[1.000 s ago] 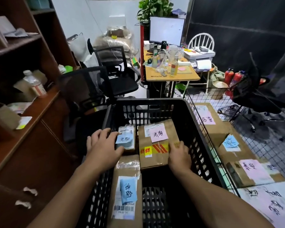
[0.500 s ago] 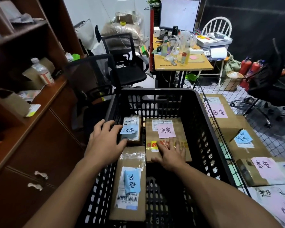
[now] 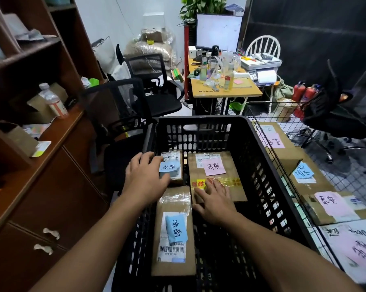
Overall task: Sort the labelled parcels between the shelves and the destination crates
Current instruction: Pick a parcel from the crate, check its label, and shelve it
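Observation:
A black plastic crate (image 3: 262, 157) stands in front of me and holds three parcels. A small parcel with a blue note (image 3: 173, 165) lies at its far left; my left hand (image 3: 145, 178) rests on its left side with the fingers loosely bent. A larger cardboard box with a pink note (image 3: 215, 171) lies flat at the far right; my right hand (image 3: 214, 200) lies flat on its near edge, fingers straight. A long parcel with a blue note and barcode (image 3: 173, 232) lies near me, between my forearms.
Wooden shelves (image 3: 40, 144) with a bottle (image 3: 53, 100) and small cartons stand on the left. A wire crate (image 3: 317, 180) on the right holds several labelled boxes. Two black office chairs (image 3: 135, 98) and a cluttered desk (image 3: 224, 85) stand behind.
The pink-note box, tilted up a second ago, now lies flat on the crate floor. My right hand moved from its right edge onto its near top. My left hand stayed put.

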The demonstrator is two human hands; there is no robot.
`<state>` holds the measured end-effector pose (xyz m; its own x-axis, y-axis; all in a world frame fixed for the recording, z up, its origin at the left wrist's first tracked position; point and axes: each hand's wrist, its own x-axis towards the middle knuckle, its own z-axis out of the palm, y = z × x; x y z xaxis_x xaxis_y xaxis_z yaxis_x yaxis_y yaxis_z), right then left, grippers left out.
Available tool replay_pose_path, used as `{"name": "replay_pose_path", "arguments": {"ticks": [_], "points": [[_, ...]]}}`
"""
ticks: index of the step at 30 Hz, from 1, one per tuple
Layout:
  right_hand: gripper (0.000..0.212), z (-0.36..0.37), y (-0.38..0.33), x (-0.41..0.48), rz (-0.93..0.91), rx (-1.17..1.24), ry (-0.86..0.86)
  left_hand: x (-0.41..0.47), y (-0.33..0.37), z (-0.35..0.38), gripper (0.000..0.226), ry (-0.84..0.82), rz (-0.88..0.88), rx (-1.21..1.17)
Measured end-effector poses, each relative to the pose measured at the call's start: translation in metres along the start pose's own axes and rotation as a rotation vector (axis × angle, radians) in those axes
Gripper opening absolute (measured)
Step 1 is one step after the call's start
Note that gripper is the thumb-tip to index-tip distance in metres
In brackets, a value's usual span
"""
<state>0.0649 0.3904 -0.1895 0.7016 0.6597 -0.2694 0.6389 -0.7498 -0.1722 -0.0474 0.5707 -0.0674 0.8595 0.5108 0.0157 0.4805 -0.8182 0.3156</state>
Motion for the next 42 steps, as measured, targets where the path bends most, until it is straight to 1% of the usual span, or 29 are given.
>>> {"name": "replay_pose_path", "arguments": {"ticks": [3, 5, 8, 10, 13, 17, 22, 25, 27, 33, 34, 36, 42], "points": [[0.056, -0.014, -0.004, -0.008, 0.011, -0.077, 0.126, -0.001, 0.001, 0.001, 0.061, 0.009, 0.072, 0.074], [0.050, -0.031, -0.003, -0.015, 0.060, -0.122, 0.217, -0.001, 0.003, 0.002, 0.063, 0.014, 0.133, 0.104], [0.048, -0.054, -0.003, -0.031, 0.130, -0.154, 0.242, -0.003, 0.002, 0.002, 0.062, 0.037, 0.242, 0.120], [0.049, -0.064, -0.008, -0.048, 0.173, -0.160, 0.241, -0.005, 0.000, -0.001, 0.061, 0.035, 0.296, 0.096], [0.056, -0.070, -0.018, -0.076, 0.215, -0.221, 0.248, -0.009, 0.002, -0.003, 0.062, 0.002, 0.374, 0.000], [0.058, -0.074, -0.030, -0.123, 0.287, -0.294, 0.327, -0.019, 0.015, -0.001, 0.064, -0.037, 0.547, -0.033], [0.056, -0.076, -0.030, -0.192, 0.497, -0.279, 0.488, -0.041, 0.042, 0.004, 0.062, -0.026, 0.761, 0.008], [0.062, -0.072, -0.027, -0.241, 0.633, -0.228, 0.532, -0.060, 0.069, 0.007, 0.062, -0.062, 0.871, -0.020], [0.064, -0.066, -0.025, -0.275, 0.709, -0.213, 0.549, -0.076, 0.090, 0.010, 0.062, -0.095, 0.942, -0.036], [0.068, -0.031, -0.011, -0.391, 0.973, -0.168, 0.526, -0.151, 0.163, 0.023, 0.061, -0.090, 1.208, -0.059], [0.068, -0.026, -0.009, -0.413, 1.010, -0.164, 0.522, -0.167, 0.176, 0.026, 0.061, -0.098, 1.255, -0.051], [0.061, -0.014, -0.007, -0.457, 1.084, -0.159, 0.511, -0.200, 0.201, 0.034, 0.062, -0.117, 1.337, -0.046], [0.059, 0.022, -0.006, -0.597, 1.306, -0.156, 0.481, -0.323, 0.268, 0.049, 0.061, -0.236, 1.473, -0.124]]}}
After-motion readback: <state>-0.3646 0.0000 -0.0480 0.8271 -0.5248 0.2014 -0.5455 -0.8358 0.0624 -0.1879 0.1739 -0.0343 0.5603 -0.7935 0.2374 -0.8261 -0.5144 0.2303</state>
